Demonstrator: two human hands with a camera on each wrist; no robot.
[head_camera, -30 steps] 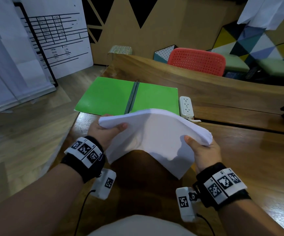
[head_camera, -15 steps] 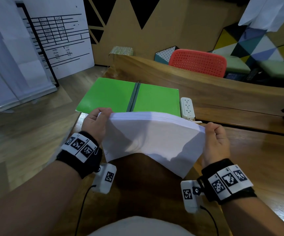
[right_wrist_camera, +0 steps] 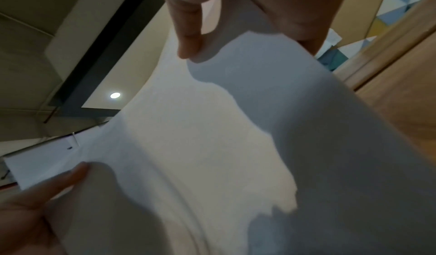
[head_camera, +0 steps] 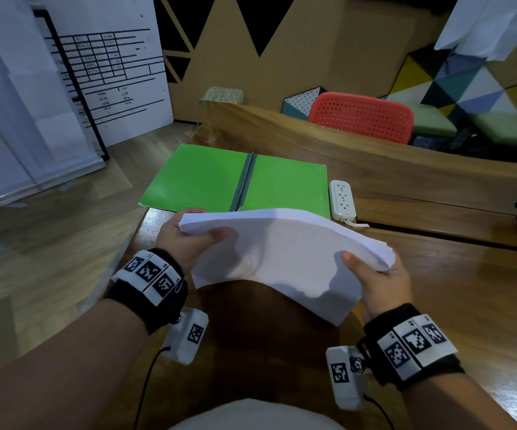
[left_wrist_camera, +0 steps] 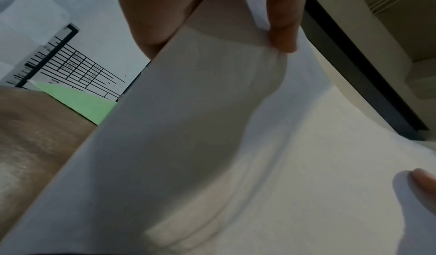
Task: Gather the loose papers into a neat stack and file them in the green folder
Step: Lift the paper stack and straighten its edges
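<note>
I hold a thick stack of white papers (head_camera: 285, 256) above the wooden table, bowed upward in the middle. My left hand (head_camera: 189, 240) grips its left edge, thumb on the near face. My right hand (head_camera: 375, 274) grips the right edge the same way. The left wrist view shows the paper stack (left_wrist_camera: 235, 147) pinched between thumb and fingers; the right wrist view shows the stack (right_wrist_camera: 212, 137) held likewise. The green folder (head_camera: 207, 178) lies open and flat on the table just beyond the papers, its dark spine running down the middle.
A white power strip (head_camera: 341, 200) with its cord lies right of the folder. A raised wooden ledge (head_camera: 375, 169) borders the table's far side, with a red chair (head_camera: 362, 119) behind it. The table's left edge drops to wooden floor.
The stack stood upright with my hands at its sides half a second ago; now it is tipped back toward me and bowed, thumbs on its near face.
</note>
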